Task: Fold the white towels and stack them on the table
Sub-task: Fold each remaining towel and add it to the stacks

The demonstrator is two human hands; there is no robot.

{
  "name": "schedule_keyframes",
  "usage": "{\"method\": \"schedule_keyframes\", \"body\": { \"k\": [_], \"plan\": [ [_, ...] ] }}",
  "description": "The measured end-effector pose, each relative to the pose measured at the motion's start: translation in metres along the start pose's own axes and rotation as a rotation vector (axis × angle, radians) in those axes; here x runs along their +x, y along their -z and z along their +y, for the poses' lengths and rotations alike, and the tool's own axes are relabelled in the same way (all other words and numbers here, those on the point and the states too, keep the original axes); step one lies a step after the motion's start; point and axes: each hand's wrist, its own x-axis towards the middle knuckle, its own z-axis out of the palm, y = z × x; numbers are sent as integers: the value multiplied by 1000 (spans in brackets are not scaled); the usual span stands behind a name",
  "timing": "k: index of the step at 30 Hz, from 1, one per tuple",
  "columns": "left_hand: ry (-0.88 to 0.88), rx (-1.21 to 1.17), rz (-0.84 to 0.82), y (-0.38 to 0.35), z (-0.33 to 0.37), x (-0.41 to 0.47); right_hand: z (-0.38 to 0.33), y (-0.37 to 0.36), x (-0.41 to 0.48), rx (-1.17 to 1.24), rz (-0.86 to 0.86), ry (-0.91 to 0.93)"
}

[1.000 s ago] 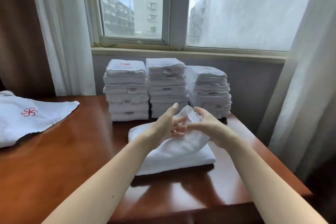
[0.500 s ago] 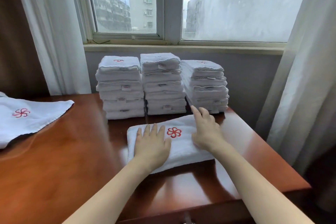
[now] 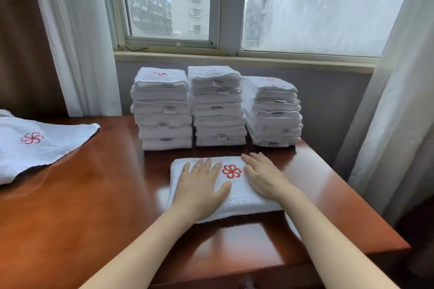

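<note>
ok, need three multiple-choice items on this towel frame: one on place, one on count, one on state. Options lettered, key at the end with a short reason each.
1. Where does the unfolded towel lie?
A. On the left part of the table
B. On the windowsill
C. On top of the middle stack

2. How many stacks of folded towels stand by the wall under the window?
A. Two
B. Three
C. Five

3. What are the hands doing to the folded towel nearest the camera?
A. Lifting it off the table
B. Pressing flat on it
C. Not touching it

Key:
1 A: the unfolded towel is spread over the left side of the table.
2 B: left stack, middle stack and right stack stand side by side.
3 B: the left hand and right hand lie palm down, fingers extended, on the folded towel, either side of its red emblem.
</note>
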Motion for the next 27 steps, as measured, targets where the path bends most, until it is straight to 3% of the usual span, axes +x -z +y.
{"method": "schedule_keyframes", "body": {
  "k": [5, 9, 13, 17, 23, 27],
  "plan": [
    [-149, -84, -3, 10, -19, 0, -15, -1, -17, -101, 31, -74],
    [-299, -197, 110, 20, -44, -8, -26, -1, -35, -166, 22, -142],
    [-311, -176, 160, 28, -71, -15, -36, 8, -52, -213, -9, -136],
    [-186, -124, 171, 38, -86, -19, -51, 17, -66, -90, -126, -114],
    [200, -72, 101, 51, -93, -27, -68, 18, -76, 295, -413, -54],
    [317, -326, -121, 50, -94, -44, -69, 10, -74, 382, -336, -57]
  ]
}}
